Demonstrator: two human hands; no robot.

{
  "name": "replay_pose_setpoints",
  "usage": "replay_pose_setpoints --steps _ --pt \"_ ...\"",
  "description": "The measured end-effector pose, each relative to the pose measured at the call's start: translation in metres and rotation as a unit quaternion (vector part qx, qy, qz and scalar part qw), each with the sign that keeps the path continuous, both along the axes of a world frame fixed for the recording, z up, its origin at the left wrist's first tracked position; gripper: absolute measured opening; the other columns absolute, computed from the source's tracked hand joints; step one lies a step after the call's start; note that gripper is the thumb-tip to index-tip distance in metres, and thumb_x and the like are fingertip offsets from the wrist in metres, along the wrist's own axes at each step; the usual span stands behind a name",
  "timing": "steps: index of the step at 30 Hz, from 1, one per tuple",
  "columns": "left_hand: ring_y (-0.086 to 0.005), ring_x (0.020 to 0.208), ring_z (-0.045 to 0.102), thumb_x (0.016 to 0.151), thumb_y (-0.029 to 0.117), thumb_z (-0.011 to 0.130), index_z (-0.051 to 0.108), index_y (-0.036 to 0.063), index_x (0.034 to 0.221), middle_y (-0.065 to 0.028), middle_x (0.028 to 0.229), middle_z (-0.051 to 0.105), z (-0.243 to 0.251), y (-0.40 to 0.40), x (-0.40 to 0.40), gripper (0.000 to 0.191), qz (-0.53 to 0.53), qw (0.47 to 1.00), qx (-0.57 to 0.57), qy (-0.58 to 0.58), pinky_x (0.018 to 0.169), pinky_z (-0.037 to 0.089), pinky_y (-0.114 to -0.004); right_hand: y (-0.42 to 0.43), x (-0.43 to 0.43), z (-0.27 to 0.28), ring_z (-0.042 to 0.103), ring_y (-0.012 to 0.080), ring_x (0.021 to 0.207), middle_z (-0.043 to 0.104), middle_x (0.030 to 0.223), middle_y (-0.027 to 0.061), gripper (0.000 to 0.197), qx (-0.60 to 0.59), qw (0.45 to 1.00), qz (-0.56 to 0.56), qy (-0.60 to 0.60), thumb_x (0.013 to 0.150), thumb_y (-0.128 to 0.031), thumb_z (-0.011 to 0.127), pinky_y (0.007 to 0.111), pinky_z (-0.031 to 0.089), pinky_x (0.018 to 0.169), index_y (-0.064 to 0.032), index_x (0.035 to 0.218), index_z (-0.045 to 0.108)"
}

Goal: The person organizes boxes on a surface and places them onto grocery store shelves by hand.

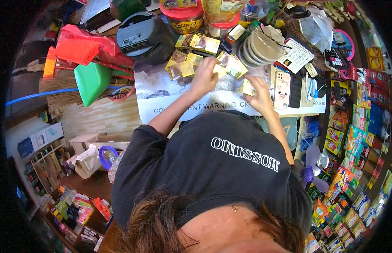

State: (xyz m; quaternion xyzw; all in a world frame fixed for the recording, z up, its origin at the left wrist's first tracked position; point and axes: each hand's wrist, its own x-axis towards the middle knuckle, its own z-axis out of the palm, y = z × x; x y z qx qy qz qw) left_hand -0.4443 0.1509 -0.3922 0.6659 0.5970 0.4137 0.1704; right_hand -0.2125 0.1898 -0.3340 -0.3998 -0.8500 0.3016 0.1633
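Several small yellow cigarette packs with picture labels lie across the far part of a printed table cover (pixel 186 107). My left hand (pixel 205 77) reaches in among them, its fingertips by a small yellow pack (pixel 194 59); whether it grips one is hidden. To its left is a pair of packs (pixel 180 70); to its right more packs (pixel 232 64) lie at a slant. My right hand (pixel 260 95) has thumb and fingers around a yellow pack (pixel 247 88) above the cover. Farther back, another pack (pixel 205 43) lies flat.
Stacked round lidded containers (pixel 262 44) with eyeglasses on top stand behind my right hand. A phone in a patterned case (pixel 282 90), a dark phone (pixel 295 90) and a spiral notebook (pixel 295 55) lie right. A speaker (pixel 142 36) and red-lidded jars (pixel 185 20) stand behind; a green dustpan (pixel 92 80) is left.
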Motion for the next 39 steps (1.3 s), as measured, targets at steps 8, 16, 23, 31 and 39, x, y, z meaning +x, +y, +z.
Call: replay_pose_setpoints --steps 8,16,23,31,39 --pt "-0.0282 0.107 0.049 0.064 0.000 0.062 0.052 0.0054 0.118 -0.0106 0.111 0.053 -0.008 0.072 -0.038 0.054 0.005 0.956 -0.001 0.294 0.087 0.037 -0.048 -0.009 0.005 -0.026 0.048 0.0372 0.102 0.053 0.109 0.0173 0.078 0.055 0.994 0.003 -0.091 0.060 -0.003 0.073 0.041 0.039 0.089 -0.0021 0.130 0.040" --pt "-0.0285 0.101 0.052 0.064 0.004 0.068 0.056 0.0085 0.106 -0.0075 0.103 0.055 0.020 0.067 -0.036 0.044 -0.105 0.992 0.043 0.049 0.088 0.040 -0.043 -0.007 0.007 -0.012 0.056 0.0308 0.096 0.059 0.098 0.0164 0.057 -0.058 0.990 -0.100 0.085 0.058 -0.005 0.071 0.037 0.044 0.087 0.0026 0.112 0.056" --pt "-0.0215 0.096 0.053 0.053 0.028 0.090 0.037 0.0026 0.119 -0.0124 0.101 0.051 0.038 0.036 0.003 0.088 -0.144 0.958 -0.097 -0.227 0.085 0.044 -0.031 0.006 -0.013 -0.001 0.063 0.0215 0.091 0.064 0.098 0.0156 0.060 -0.147 0.930 -0.216 0.260 0.061 -0.012 0.078 0.031 0.049 0.081 0.0056 0.114 0.054" --pt "-0.0343 0.104 0.047 0.049 0.027 0.090 0.040 0.0013 0.119 -0.0163 0.110 0.049 0.038 0.015 0.032 0.089 -0.086 0.995 0.006 -0.052 0.091 0.040 -0.042 -0.005 -0.024 0.008 0.062 0.0230 0.094 0.063 0.104 0.0192 0.075 -0.069 0.949 -0.247 0.182 0.064 -0.026 0.084 0.033 0.050 0.082 0.0070 0.121 0.049" --pt "-0.0324 0.099 0.055 0.055 0.020 0.087 0.049 0.0042 0.111 -0.0146 0.103 0.055 0.020 0.011 0.040 0.070 -0.142 0.984 -0.023 -0.104 0.085 0.046 -0.040 -0.013 -0.016 0.006 0.062 0.0226 0.093 0.063 0.104 0.0178 0.078 -0.130 0.939 -0.205 0.243 0.065 -0.024 0.083 0.033 0.050 0.081 0.0040 0.127 0.046"
